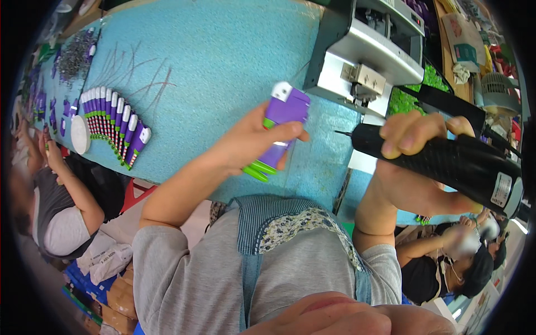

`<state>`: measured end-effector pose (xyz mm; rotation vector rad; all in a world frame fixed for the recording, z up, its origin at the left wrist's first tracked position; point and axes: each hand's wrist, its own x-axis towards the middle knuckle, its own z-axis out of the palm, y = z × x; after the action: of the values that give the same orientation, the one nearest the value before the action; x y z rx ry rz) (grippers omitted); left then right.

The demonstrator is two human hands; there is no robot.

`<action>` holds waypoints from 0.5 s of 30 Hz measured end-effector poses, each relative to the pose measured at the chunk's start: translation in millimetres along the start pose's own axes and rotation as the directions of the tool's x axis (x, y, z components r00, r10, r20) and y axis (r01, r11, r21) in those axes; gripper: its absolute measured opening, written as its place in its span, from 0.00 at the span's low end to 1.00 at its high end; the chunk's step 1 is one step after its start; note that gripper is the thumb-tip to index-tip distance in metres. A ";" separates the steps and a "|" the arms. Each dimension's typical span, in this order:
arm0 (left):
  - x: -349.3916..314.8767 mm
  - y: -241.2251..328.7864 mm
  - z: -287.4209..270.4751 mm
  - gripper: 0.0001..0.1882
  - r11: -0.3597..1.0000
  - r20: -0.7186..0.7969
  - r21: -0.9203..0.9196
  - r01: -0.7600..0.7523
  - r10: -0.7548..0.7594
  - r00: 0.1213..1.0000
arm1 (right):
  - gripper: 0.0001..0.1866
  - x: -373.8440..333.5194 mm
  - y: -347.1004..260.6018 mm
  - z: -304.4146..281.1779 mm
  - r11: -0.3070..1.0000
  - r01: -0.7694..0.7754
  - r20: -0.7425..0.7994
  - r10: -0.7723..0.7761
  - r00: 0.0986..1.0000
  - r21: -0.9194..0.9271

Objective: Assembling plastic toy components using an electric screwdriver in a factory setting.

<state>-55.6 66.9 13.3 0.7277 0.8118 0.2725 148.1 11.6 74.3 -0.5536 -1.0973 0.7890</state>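
Observation:
My left hand (248, 139) is closed round a purple plastic housing (292, 109) with a white end and bright green prongs at its lower end. The thumb lies across its face. In my right hand (399, 178) is a black electric screwdriver (446, 164), gripped round its body. Its thin bit (343, 133) points left toward the housing and is apart from it. Both are held above the blue tabletop (218, 61).
A grey and white machine (363, 56) stands beyond the screwdriver, beside small green parts (410, 100). At the left, similar purple and white pieces (114, 114) lie fanned out next to a white round object (81, 135). Dark metal bits (78, 56) are heaped farther off. People work at both sides.

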 end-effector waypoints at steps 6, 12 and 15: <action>17.7 100.7 -80.0 0.21 0.936 -0.248 0.231 -0.264 0.319 0.915 | 0.52 -24.0 16.9 -19.3 0.981 -0.162 -0.281 0.126 0.951 -0.110; 126.6 222.6 -212.5 0.18 0.761 -0.368 0.556 -0.334 0.585 0.722 | 0.47 -49.3 26.9 -25.1 0.966 -0.194 -0.338 0.127 0.932 -0.173; 174.3 264.8 -244.5 0.15 0.678 -0.468 0.689 -0.255 0.685 0.558 | 0.45 -45.1 30.3 -29.7 0.966 -0.224 -0.360 0.163 0.919 -0.133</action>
<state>-107.4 462.7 -17.7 1.4730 1.4486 0.9143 156.3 -6.0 15.5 -0.9234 -0.7936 0.7367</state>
